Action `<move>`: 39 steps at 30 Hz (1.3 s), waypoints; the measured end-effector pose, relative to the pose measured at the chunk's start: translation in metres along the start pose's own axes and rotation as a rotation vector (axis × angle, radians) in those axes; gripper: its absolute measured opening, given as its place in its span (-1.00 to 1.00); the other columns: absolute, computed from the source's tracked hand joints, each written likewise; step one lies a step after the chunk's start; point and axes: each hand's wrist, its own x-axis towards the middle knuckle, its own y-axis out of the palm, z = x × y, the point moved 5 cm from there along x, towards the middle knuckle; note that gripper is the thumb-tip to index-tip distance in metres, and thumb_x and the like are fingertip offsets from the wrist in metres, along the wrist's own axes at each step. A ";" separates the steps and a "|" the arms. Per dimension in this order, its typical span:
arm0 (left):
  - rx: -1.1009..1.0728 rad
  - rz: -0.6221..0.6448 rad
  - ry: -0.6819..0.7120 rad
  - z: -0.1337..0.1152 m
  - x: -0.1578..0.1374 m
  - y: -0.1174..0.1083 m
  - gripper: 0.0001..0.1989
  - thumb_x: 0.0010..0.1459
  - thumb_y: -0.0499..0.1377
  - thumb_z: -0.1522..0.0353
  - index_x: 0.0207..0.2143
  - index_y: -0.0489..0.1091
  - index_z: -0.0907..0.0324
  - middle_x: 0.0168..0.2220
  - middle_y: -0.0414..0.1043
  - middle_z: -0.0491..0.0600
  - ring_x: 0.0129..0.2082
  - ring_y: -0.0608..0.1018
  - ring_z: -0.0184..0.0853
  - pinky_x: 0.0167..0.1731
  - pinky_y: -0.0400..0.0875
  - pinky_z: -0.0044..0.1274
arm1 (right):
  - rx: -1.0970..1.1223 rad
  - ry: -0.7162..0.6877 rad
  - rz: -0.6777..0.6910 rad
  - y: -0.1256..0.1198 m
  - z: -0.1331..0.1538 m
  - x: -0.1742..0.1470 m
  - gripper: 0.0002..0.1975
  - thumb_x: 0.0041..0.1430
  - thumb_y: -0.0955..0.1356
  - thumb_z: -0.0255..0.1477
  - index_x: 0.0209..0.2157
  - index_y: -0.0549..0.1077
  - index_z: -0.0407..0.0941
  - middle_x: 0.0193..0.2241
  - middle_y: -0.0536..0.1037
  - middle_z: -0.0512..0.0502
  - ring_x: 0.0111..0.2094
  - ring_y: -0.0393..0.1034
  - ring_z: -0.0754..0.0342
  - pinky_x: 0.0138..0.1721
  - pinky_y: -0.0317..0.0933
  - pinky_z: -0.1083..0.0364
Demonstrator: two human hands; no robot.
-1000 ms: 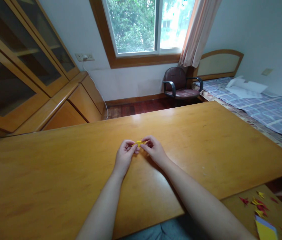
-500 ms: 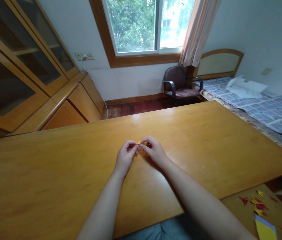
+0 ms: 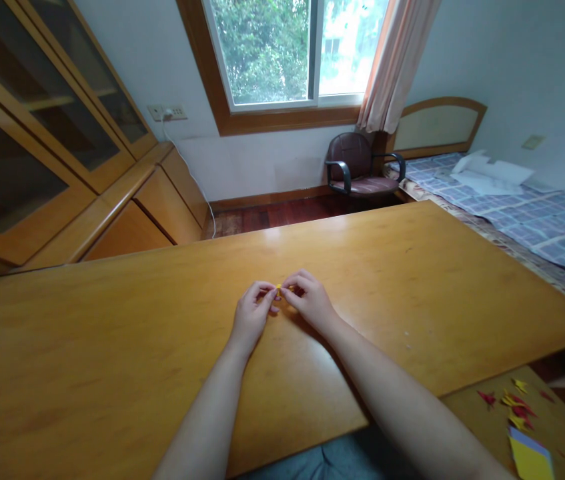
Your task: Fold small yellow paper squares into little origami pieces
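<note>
Between my two hands, over the middle of the wooden table [image 3: 127, 347], is a small piece of folded yellow paper [image 3: 279, 289]. My left hand [image 3: 253, 312] pinches its left side between thumb and fingertips. From the right, my right hand [image 3: 307, 298] grips it the same way, thumb against forefinger. Most of the paper is hidden by the fingers, so its full shape does not show. Both hands are close to the tabletop with their fingertips nearly touching.
On a lower surface at right lie several folded red and yellow paper pieces [image 3: 518, 408] and a stack of coloured paper [image 3: 531, 455]. Beyond the table stand a chair [image 3: 355, 167], a bed [image 3: 537, 213] and a glass-door cabinet [image 3: 127, 227].
Both hands stay in nearly the same place. Less of the yellow paper shows by my right fingers now, and the fingertips have shifted slightly.
</note>
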 end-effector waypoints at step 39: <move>0.258 0.038 0.140 0.000 0.001 -0.009 -0.78 0.19 0.22 0.19 -0.31 0.48 0.17 -0.31 0.50 -0.03 -0.49 0.56 -0.38 -0.48 0.52 -0.56 | -0.039 -0.106 0.129 0.003 -0.004 -0.001 -0.95 0.27 0.36 -0.45 -0.27 0.49 -0.10 -0.21 0.46 -0.10 -0.18 0.43 0.09 -0.17 0.35 0.11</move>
